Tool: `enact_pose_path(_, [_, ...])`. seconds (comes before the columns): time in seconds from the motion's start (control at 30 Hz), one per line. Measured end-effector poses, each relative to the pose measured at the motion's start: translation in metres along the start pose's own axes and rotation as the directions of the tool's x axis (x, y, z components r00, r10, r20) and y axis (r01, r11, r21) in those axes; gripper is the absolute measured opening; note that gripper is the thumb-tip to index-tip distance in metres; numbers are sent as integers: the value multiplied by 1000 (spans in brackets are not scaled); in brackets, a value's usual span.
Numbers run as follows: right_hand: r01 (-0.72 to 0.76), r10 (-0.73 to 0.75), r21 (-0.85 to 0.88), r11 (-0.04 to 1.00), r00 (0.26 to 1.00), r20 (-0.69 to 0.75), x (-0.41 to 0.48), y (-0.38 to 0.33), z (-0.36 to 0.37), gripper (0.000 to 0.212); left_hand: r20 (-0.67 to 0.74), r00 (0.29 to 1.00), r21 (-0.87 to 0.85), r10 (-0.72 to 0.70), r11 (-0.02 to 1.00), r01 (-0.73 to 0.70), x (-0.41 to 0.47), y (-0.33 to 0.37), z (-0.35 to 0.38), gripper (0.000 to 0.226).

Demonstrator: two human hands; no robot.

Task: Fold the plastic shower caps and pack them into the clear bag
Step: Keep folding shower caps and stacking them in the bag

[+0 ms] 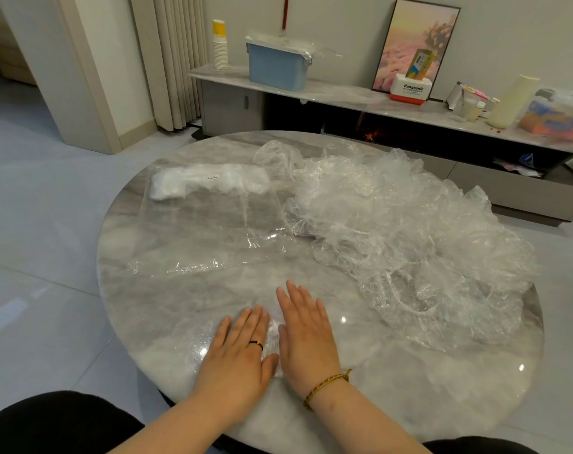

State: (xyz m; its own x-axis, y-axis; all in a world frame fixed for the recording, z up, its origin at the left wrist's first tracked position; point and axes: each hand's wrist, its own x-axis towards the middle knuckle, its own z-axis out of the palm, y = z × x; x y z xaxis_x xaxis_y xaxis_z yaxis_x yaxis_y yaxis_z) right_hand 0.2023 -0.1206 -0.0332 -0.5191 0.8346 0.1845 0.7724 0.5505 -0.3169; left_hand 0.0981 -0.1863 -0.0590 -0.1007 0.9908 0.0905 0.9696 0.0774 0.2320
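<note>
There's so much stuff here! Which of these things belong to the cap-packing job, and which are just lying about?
Part of the job:
- shower cap pressed flat under the left hand and right hand
- pile of loose caps
- clear bag with folded caps inside

Just lying about, on the shelf behind:
- blue box
- paper cups
- Panasonic box
- framed picture

Round marble table (pixel 393 391): clear bag (pixel 213 224) (part-filled), loose shower caps (pixel 393 224).

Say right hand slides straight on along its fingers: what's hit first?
Likely the clear bag's near right corner, past bare tabletop; the shower cap pile sits just right of that line.
</note>
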Motion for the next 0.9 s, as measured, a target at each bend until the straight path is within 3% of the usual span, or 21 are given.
enact_pose_path(0.1, [-1, 7, -24, 1000, 976, 218, 4, 9, -4, 63, -40, 999, 67, 20, 998, -18, -1, -2, 5, 80])
enact_pose_path(0.13, [-8, 16, -33, 999, 962, 274, 4, 12, -5, 78, -20, 1000, 77, 23, 997, -22, -2, -3, 5, 80])
enact_pose_path(0.2, [3, 23, -77, 997, 946, 323, 7, 12, -6, 101, 1, 1000, 91, 25, 996, -25, -1, -4, 6, 80])
enact_pose_path(0.37, [-15, 46, -88, 996, 930, 365, 7, 9, -8, 107, -15, 1000, 120, 2, 993, 0, 0, -4, 8, 79])
enact_pose_path(0.6, [-49, 88, -113, 992, 924, 371, 8, 8, -6, 107, -110, 994, 135, 4, 991, 11, 3, -6, 10, 77])
enact_pose_path(0.7, [-55, 92, -106, 993, 921, 378, 8, 8, -5, 108, -178, 984, 142, 0, 990, 26, 5, -5, 13, 58])
enact_pose_path(0.77, [-72, 89, -62, 995, 930, 357, 8, 10, -7, 105, -145, 988, 90, -44, 994, 57, 7, -4, 8, 64])
enact_pose_path(0.9, [-129, 94, 110, 985, 955, 281, 10, 15, -14, 59, -68, 985, 44, -157, 986, 160, 8, -6, -17, 61])
